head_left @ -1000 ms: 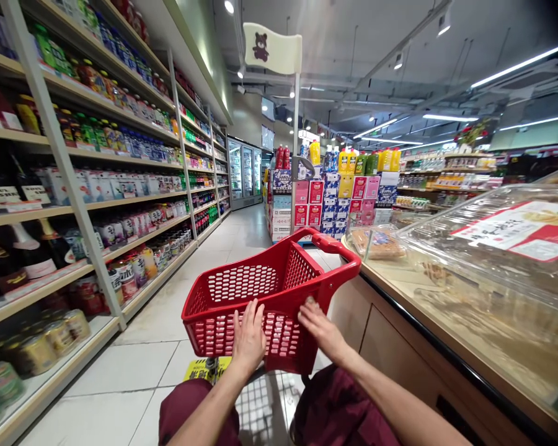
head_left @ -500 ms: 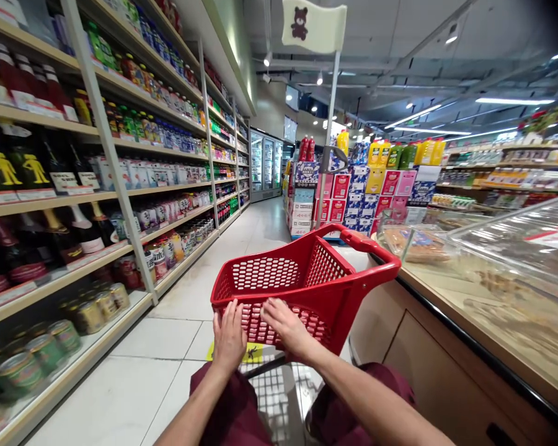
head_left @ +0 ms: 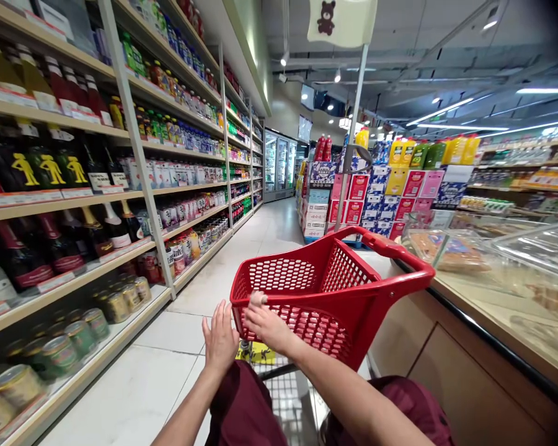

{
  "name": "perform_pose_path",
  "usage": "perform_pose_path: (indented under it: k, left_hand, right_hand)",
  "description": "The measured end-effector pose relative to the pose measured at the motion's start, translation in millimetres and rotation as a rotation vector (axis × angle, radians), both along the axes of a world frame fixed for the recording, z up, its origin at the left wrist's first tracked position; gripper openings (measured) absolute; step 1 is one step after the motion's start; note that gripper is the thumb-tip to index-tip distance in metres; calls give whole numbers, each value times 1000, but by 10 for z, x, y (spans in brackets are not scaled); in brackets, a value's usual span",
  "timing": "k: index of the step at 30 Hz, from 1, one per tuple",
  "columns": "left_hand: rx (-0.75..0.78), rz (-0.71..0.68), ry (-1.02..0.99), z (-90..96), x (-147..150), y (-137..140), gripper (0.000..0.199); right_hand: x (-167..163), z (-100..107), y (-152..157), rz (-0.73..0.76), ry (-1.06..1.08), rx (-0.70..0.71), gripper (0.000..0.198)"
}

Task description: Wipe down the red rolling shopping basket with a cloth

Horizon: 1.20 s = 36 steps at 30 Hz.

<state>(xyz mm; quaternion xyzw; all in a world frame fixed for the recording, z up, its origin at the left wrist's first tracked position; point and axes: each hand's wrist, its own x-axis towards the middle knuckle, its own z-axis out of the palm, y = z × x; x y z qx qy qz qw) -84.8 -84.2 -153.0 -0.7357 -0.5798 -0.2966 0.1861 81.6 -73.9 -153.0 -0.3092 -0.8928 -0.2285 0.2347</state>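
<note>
A red plastic shopping cart (head_left: 302,310) with a honeycomb mesh basket stands close in front of me, its side facing me and its handle at the right. My left hand (head_left: 221,337) is open beside the cart's near left corner, fingers spread and pointing up, holding nothing. My right hand (head_left: 270,327) lies against the mesh side near that corner, with fingers stretched to the left. At its upper edge is a small pale bit, perhaps a bent finger; I cannot make it out. Whether the right fingers touch the mesh is unclear.
Shelves of bottles and cans (head_left: 111,235) line the left side. A glass-topped counter (head_left: 451,297) runs along the right. Stacked drink cartons (head_left: 376,198) stand beyond the cart, near a pole with a bear flag (head_left: 341,23). Below the cart is a yellow floor sticker (head_left: 260,353).
The view has swung left, so the cart and shelves sit further right. My left hand has come away from the cart's corner; my right hand has slid left along its side.
</note>
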Motion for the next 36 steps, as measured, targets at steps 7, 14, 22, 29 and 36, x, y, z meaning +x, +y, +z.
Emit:
perform_pose_path:
  k: [7, 14, 22, 29, 36]
  left_hand:
    - [-28, 33, -10, 45, 23, 13, 51]
    - [-103, 39, 30, 174, 246, 56, 53]
    - [-239, -32, 94, 284, 748, 68, 60]
    - [-201, -267, 169, 316, 1341, -109, 66]
    - [-172, -295, 159, 258, 1497, -120, 68]
  right_hand:
    - [-29, 60, 8, -10, 86, 25, 29]
    - [-152, 355, 187, -196, 185, 70, 28]
    - [1456, 565, -329, -571, 89, 168, 27]
    - [1627, 485, -464, -603, 106, 274, 28]
    - [2343, 878, -803, -901, 247, 362, 31]
